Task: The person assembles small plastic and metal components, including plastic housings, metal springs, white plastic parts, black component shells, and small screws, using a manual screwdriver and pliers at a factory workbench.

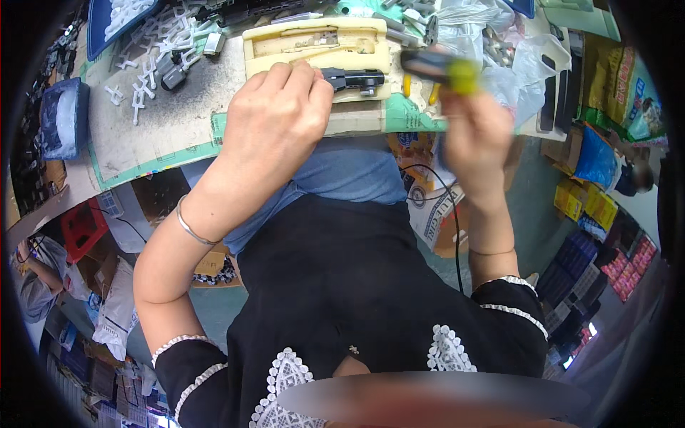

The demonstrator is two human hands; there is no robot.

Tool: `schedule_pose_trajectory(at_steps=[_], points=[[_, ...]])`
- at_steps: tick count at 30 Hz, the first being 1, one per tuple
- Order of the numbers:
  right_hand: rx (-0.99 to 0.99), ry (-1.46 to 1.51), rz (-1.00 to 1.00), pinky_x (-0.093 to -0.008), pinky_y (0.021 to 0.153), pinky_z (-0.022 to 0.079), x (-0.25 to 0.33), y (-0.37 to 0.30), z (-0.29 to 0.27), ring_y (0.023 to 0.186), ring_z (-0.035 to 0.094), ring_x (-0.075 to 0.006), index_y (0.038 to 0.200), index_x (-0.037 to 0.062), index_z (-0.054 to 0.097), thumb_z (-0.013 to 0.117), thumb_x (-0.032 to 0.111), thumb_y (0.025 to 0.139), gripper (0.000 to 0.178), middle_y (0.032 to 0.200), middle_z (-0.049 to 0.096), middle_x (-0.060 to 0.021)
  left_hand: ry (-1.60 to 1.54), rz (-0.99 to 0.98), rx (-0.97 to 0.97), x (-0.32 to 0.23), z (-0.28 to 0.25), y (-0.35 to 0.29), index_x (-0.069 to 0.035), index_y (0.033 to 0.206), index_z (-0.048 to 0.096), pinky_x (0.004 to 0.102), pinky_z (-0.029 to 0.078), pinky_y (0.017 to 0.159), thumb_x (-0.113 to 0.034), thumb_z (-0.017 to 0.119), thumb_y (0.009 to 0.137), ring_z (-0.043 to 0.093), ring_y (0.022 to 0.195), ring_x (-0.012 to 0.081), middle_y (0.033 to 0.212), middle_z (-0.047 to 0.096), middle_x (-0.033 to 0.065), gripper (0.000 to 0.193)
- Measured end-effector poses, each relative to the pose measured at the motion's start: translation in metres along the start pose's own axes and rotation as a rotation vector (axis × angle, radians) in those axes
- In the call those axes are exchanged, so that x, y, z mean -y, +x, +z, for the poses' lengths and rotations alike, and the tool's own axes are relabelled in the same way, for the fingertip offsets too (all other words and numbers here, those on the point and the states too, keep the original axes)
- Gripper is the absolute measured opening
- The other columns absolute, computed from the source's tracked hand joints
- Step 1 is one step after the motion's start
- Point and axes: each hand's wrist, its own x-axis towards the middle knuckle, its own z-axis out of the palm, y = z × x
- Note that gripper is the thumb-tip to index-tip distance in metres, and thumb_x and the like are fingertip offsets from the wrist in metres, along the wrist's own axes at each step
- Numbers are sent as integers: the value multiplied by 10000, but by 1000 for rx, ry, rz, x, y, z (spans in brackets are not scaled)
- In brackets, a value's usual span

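My left hand [280, 107] rests on a cream-coloured moulded block [314, 36] on the workbench, its fingers curled down and closed. Out from under them sticks a black, elongated part [357, 78] with a small metal piece near its right end, lying along the block's near side. My right hand [477, 128] is raised to the right of the block, smeared by motion. In its grip is a blurred tool [428, 65] with a dark, bar-like body and a yellow-green end; its exact kind does not show. This tool is apart from the black part.
White plastic pieces [143, 78] lie scattered at the left, beside a blue bin [64, 118]. Two yellow-handled tools [407, 85] lie right of the block. Clear plastic bags [524, 68] cover the bench's right side. A black cable [457, 228] hangs below the edge.
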Motion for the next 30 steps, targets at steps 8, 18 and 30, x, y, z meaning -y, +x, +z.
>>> schedule_pose_trajectory(at_steps=[8,18,30], points=[[37,73,-340,-317,610,507,0,-2,11,733,652,-263,1114,31,606,589,69,845,273,928,653,-158,64,21,-61,-2,6,-6,11,764,597,287,498,641,-35,607,719,603,762,205,841,620,133,65],[198,-163,-161,-349,581,470,-22,-8,15,644,601,-275,1005,-28,613,553,90,890,175,781,620,-150,58,-17,-46,-3,7,-11,19,951,632,328,519,715,-82,635,748,636,868,247,976,643,131,227],[145,67,40,-343,534,425,9,17,1,588,559,-293,937,-6,590,535,129,912,147,678,572,-134,-185,-215,-113,-33,10,-29,-9,917,632,300,442,601,0,612,669,561,688,179,1175,585,80,249]])
